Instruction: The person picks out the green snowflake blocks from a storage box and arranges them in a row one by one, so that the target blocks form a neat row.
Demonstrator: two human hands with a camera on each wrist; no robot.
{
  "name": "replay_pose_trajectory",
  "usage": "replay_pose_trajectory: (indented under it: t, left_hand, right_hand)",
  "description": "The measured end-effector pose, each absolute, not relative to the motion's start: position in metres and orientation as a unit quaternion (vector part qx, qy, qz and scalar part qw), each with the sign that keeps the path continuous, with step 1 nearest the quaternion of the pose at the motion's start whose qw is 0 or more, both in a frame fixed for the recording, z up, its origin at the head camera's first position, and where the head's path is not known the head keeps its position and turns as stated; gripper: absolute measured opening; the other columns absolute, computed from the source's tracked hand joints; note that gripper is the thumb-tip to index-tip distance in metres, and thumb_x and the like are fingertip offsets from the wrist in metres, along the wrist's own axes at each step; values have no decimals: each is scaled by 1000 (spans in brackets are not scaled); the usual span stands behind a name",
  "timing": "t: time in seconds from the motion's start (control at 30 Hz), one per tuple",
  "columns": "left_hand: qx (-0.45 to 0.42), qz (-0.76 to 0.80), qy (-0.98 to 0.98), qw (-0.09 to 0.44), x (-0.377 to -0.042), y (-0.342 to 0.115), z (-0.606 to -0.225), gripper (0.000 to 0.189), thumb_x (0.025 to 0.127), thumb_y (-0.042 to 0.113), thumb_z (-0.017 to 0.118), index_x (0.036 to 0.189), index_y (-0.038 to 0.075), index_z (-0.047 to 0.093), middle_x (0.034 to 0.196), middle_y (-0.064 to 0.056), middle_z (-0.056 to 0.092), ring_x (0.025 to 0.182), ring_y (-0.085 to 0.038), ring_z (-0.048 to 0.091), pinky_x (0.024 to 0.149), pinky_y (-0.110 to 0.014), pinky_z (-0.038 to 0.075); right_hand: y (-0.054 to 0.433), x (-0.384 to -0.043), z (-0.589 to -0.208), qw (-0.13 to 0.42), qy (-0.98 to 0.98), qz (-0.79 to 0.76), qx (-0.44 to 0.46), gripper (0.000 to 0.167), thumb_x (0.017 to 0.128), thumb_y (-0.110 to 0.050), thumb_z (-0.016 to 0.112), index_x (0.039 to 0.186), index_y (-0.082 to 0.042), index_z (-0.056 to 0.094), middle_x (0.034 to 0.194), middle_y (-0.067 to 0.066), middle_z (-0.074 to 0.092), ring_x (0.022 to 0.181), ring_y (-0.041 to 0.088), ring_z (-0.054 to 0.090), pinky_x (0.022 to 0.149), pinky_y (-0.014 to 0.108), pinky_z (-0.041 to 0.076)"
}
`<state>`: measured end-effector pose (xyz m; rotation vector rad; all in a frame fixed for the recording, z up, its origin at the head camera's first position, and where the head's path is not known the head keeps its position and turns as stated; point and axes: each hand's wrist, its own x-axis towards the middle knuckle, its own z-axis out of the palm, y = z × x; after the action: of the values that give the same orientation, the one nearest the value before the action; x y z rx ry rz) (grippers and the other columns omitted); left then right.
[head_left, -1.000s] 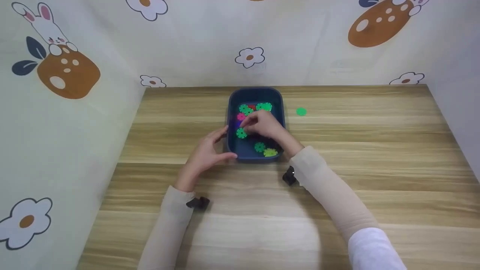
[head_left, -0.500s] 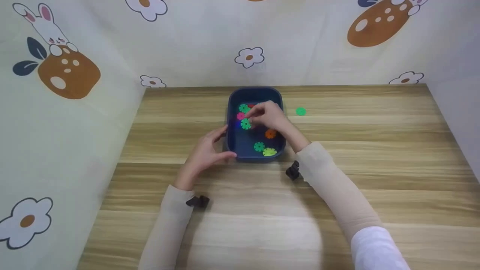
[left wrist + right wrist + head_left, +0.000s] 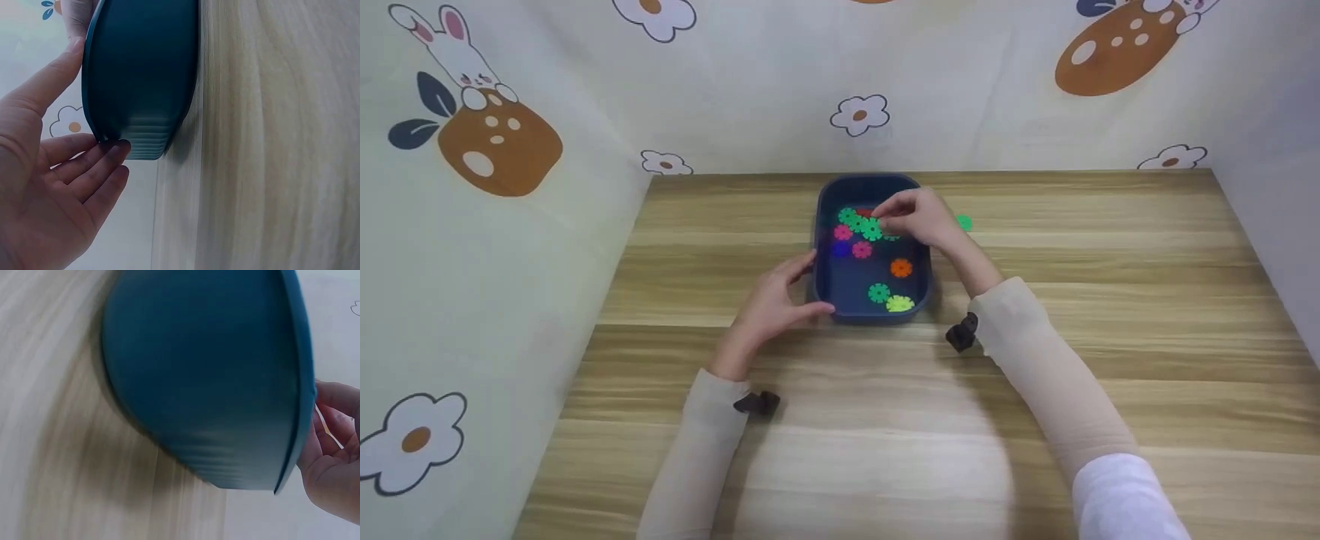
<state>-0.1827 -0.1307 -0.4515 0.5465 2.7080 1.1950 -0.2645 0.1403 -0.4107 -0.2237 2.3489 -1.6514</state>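
Pinching a bright-green, notched plastic disc [image 3: 871, 230] at its fingertips, the right hand [image 3: 921, 216] hangs over the dark-blue, round-cornered tray [image 3: 847, 291]; the left hand [image 3: 769, 306], fingers extended, touches the tray's rim.

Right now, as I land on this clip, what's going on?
A person's right hand pinches a green notched disc over the floor of a dark blue tray. The left hand touches the tray's left side. Other coloured discs lie inside; another green disc lies on the table, right of the tray.
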Motion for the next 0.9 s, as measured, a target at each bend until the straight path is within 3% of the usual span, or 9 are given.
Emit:
replay_pose_trajectory:
  t: [0.3,0.5,0.77,0.9]
  left_hand:
    - [167,392,901,78,-182,-132,-451,93,78,39,85,152,6,39,156,-16,42,140,-33,48,117,-45,40]
    - [166,397,899,79,-181,-131,-452,94,78,40,85,153,6,39,157,-17,41,141,-33,47,115,-43,42]
    - [161,391,903,79,-181,-132,-454,92,79,37,84,153,8,38,157,-17,41,139,-34,48,115,-45,42]
    - [159,389,904,80,-181,-132,-455,92,79,37,84,153,8,38,157,-17,42,138,-35,49,116,-45,41]
  right_hand:
    - [156,-267,-407,112,804,-582,-51,21,91,-4,70,110,6,72,93,4,71,78,9,67,76,19,60]
    - [170,-270,-405,102,798,-592,-46,24,91,-5,70,111,7,71,95,5,72,79,8,68,77,19,60]
    - [189,-272,-398,86,821,-564,-18,23,93,-12,69,113,0,72,101,4,72,85,9,67,79,17,59]
    - [199,-273,-399,71,821,-567,-18,23,93,-11,69,112,1,73,96,1,73,83,8,67,77,16,58]
